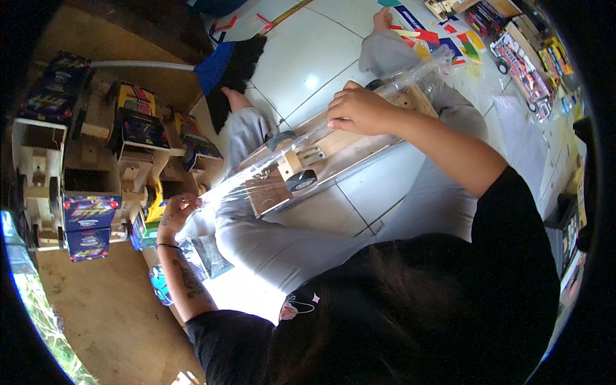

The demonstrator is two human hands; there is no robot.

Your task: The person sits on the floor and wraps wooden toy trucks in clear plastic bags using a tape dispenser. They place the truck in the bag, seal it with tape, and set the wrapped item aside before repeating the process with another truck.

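A wooden toy truck (378, 141) lies wheels-up across my legs, inside a clear plastic bag (247, 179). Black wheels, one of them a near wheel (301, 180), and pale wooden axle blocks show through the film. My left hand (178, 213) is closed in a pinch on the bag's far-left end, beyond the truck's body. Over the truck's middle, my right hand (362, 110) has its fingers curled and pressed together on the film's edge. Past the truck's right end, loose plastic sticks out.
Stacked wooden toy trucks (90, 192) with printed sides stand at my left. A broom (224, 70) with black bristles lies on the white tiles. Coloured sticker scraps (443, 42) are scattered at the far right, near another finished-looking toy truck (523, 74).
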